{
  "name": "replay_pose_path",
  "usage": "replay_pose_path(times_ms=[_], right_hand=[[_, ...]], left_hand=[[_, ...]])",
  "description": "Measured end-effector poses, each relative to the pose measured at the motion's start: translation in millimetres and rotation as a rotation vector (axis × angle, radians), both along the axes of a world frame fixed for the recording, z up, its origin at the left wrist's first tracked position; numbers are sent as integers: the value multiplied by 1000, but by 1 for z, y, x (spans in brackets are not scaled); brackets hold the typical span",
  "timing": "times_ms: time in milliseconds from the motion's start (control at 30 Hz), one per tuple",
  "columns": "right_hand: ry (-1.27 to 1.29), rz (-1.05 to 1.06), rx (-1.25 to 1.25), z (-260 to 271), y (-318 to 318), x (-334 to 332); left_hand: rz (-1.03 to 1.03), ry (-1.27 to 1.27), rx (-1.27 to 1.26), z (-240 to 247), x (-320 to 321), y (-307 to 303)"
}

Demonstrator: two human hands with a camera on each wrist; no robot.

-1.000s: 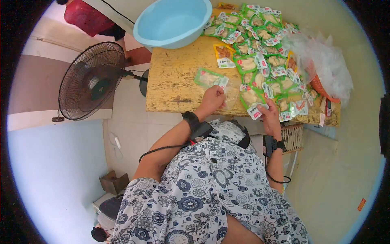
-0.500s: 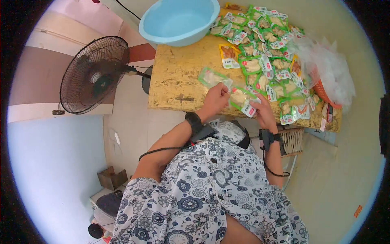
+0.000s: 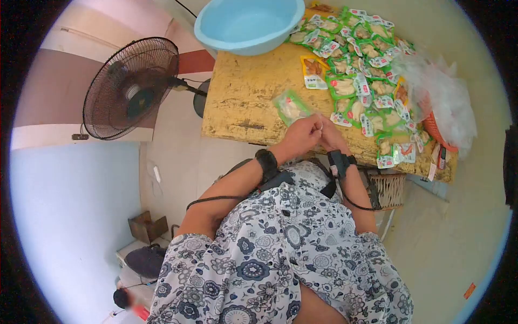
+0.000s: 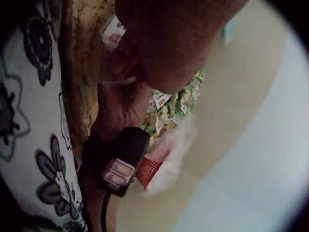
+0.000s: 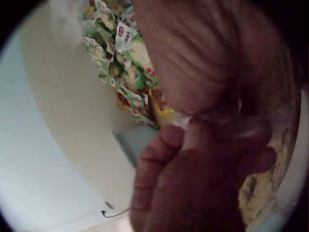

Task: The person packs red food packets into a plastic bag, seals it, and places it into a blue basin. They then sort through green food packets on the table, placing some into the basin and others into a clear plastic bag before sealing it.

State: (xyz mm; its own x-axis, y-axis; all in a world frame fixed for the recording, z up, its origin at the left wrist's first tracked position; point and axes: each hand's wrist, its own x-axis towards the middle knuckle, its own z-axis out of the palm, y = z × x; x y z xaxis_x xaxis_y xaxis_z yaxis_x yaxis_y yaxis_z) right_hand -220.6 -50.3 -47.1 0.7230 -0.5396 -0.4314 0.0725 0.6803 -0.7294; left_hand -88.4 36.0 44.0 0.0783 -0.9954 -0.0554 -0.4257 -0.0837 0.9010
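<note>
My left hand [image 3: 300, 135] and right hand [image 3: 333, 139] meet at the table's front edge. Between their fingers they pinch a clear plastic bag [image 5: 244, 129], and a whitish twist of it shows in the right wrist view. A green-edged food packet [image 3: 291, 106] with pale contents lies just beyond the left hand, under clear film. In the left wrist view, the right hand [image 4: 120, 108] sits behind the left hand [image 4: 174, 43], which fills the top. The fingertips of both hands are partly hidden behind each other.
Many green-edged packets [image 3: 372, 51] are heaped on the yellow table [image 3: 243, 92], with an orange packet [image 3: 314, 73] beside them. A blue basin [image 3: 248, 27] stands at the back. Clear bags [image 3: 442, 92] spill over a red basket [image 3: 436, 129] at right. A fan [image 3: 132, 89] stands at left.
My right hand has carried a green-edged packet leftward from the heap to the bag. Both hands now meet at the bag, and that packet no longer shows in the right fingers.
</note>
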Motion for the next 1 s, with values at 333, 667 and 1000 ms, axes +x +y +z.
replay_pose_path(times_ms=[333, 667, 1000], right_hand=[[286, 360, -668, 14, -13, -2], [259, 26, -641, -18, -11, 18], [330, 304, -847, 0, -15, 25]], left_hand=[[341, -219, 1, 0, 71, -21], [158, -363, 217, -82, 141, -16], [311, 119, 67, -64, 115, -27]])
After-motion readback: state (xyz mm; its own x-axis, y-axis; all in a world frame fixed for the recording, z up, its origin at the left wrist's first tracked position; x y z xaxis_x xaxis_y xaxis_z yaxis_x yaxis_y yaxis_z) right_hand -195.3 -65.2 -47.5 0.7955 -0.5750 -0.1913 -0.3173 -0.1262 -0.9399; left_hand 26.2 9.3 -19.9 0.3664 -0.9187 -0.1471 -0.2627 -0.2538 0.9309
